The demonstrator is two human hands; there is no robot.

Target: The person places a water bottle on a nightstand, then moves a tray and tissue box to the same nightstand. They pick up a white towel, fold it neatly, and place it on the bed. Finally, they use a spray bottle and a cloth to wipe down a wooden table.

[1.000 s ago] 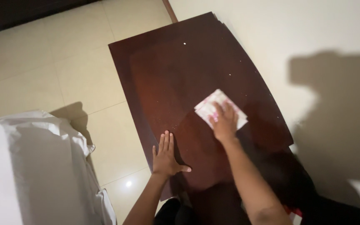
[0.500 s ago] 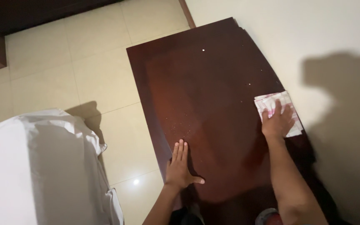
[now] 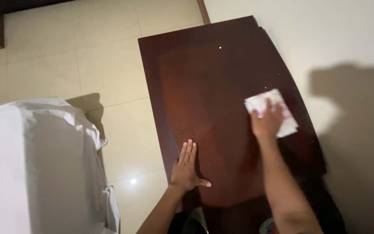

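While the right hand [image 3: 265, 122] presses flat on a white cloth [image 3: 272, 112], its fingers lie spread over the cloth, not curled round it. Part of the cloth hides under the palm. It sits near the right edge of a dark red wooden table [image 3: 204, 78], close to the pale wall [image 3: 325, 39]. The left hand [image 3: 187, 168] lies open and flat on the table near its left edge, holding nothing. Tiny pale specks dot the wood; what they are is too small to tell. Both arms are cut off at the bottom. A white sheet [image 3: 35, 160] covers something at the left, over a cream tiled floor [image 3: 66, 56]
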